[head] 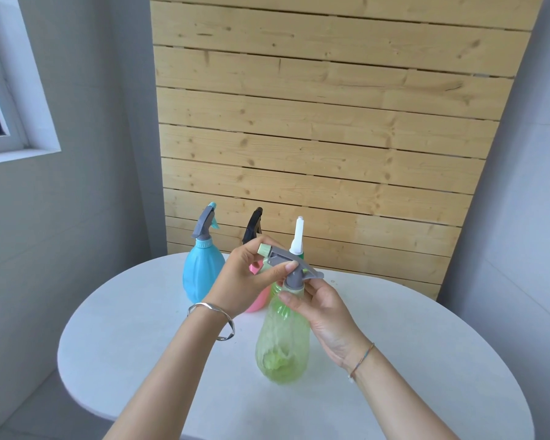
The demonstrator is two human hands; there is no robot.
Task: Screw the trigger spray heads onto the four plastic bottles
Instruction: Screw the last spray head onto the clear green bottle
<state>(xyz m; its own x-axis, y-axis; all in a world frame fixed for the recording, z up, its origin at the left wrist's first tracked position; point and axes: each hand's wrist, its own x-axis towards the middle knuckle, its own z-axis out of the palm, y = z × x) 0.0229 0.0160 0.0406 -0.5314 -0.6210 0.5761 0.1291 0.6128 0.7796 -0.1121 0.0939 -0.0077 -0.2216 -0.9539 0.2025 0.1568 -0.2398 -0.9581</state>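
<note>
A translucent light-green bottle (283, 341) stands upright on the white table (146, 344) near its middle. A grey trigger spray head (286, 265) with a pale green nozzle sits on its neck. My left hand (245, 281) grips the head from the left, thumb across its top. My right hand (318, 309) pinches the bottle's neck collar from the right. Behind, a blue bottle (200, 274) carries a grey head. A pink bottle (261, 300) with a black head (253, 228) is mostly hidden by my left hand. A white head (298, 236) on a green collar rises behind; its bottle is hidden.
A pale wooden slat panel (315, 138) leans against the wall right behind the table. A window (0, 90) is at the upper left. The table's rounded edge runs close to me at the front.
</note>
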